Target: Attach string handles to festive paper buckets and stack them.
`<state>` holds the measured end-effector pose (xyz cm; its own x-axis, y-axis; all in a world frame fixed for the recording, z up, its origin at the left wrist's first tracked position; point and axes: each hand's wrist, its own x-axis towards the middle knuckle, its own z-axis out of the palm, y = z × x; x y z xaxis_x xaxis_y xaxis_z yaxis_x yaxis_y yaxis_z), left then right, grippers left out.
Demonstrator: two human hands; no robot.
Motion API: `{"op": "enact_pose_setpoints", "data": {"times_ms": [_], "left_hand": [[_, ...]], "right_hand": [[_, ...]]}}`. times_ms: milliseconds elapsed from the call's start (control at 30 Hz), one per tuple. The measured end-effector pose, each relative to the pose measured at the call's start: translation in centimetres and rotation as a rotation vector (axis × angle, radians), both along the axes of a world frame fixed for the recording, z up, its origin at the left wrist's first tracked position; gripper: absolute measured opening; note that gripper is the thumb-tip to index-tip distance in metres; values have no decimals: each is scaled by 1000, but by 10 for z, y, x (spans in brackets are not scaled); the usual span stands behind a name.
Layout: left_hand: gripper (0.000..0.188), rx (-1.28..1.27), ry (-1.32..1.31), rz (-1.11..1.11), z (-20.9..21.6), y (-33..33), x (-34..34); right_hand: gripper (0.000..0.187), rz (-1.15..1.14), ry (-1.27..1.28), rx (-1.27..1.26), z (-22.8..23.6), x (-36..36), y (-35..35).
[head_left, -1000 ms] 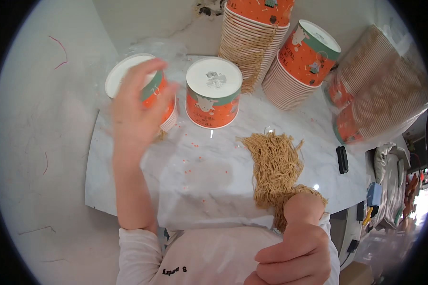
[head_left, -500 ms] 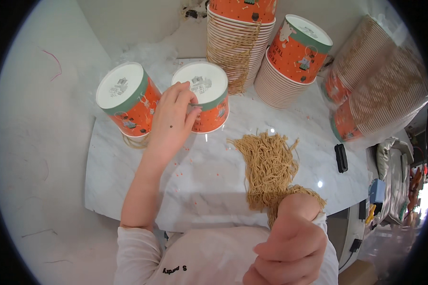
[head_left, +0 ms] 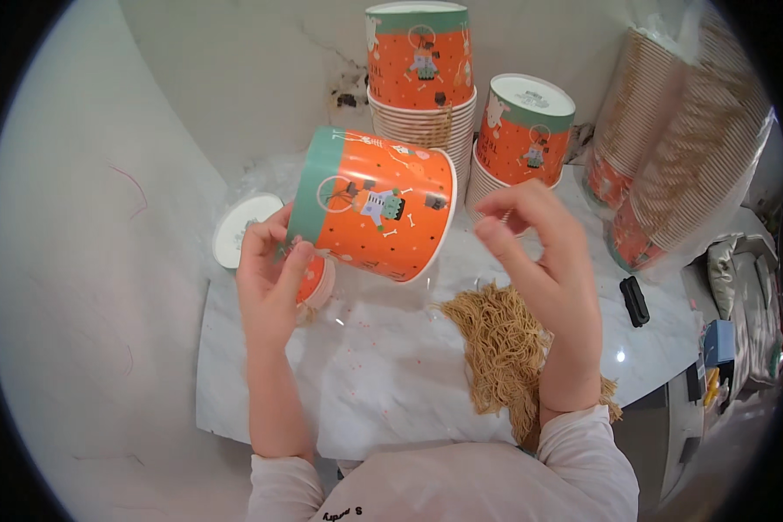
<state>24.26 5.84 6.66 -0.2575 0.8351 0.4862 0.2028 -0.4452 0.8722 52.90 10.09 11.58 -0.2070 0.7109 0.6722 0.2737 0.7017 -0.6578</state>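
My left hand [head_left: 271, 278] grips an orange paper bucket [head_left: 383, 204] by its green-banded base. The bucket is lifted and tipped on its side, its white rim toward the right. Just right of that rim, apart from it, my right hand [head_left: 544, 261] is raised with thumb and forefinger bent into a pinch. I cannot make out anything between their tips. Below it, a heap of tan cords [head_left: 500, 348] lies on the marble-patterned table [head_left: 383, 383]. Behind my left hand, another bucket [head_left: 248, 228] stands upside down, partly hidden.
A tall stack of upturned buckets [head_left: 422, 65] stands at the back, tan cords draped on it. Right of it is a shorter stack [head_left: 531, 130]. Plastic-wrapped stacks [head_left: 679, 165] lean at the far right. A small black object [head_left: 634, 302] lies near the table's right edge.
My left hand has lifted a bucket off the table and tipped it sideways. My right hand has moved up from beside the cords to near the bucket's rim. The view has shifted.
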Motion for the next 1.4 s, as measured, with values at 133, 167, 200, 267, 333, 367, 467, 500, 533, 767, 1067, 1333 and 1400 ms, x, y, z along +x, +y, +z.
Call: {"op": "enact_pose_setpoints", "data": {"times_ms": [133,167,200,267,333,367,467,500,533,767,1067,1333,1400], "left_hand": [[19,16,-177,-70,-8,-2,5],[20,4,-209,-86,-8,-3,7],[24,-44,-228,-116,-7,-3,9],[25,-45,-202,-172,-2,-5,12],[35,-78,-184,-255,-4,-3,7],[35,-75,-180,-253,-6,-3,4],[52,-109,-372,-358,-2,-2,8],[63,-158,-386,-298,-1,-1,11],[74,-209,-401,-238,1,0,13],[85,-297,-693,-409,-10,0,1],[104,-249,-750,-578,-3,2,-6],[117,-346,-156,-250,-6,11,9],[120,-372,-83,-249,-13,10,9]], "right_hand": [[23,182,77,-209,-9,-11,9],[21,267,190,-268,-11,-13,11],[21,265,196,-262,-14,-13,13],[18,363,347,-338,-19,-13,18],[17,398,261,-343,-15,-8,16],[17,430,171,-349,-12,-7,14],[17,470,29,-248,-6,-10,7],[18,489,-12,-212,-8,-10,9],[18,491,-11,-211,-8,-10,7],[18,629,-25,-247,0,-7,3],[23,755,-224,-106,4,-5,-11],[19,293,-319,58,-9,-7,-3],[20,228,-408,145,-12,-5,2]]}}
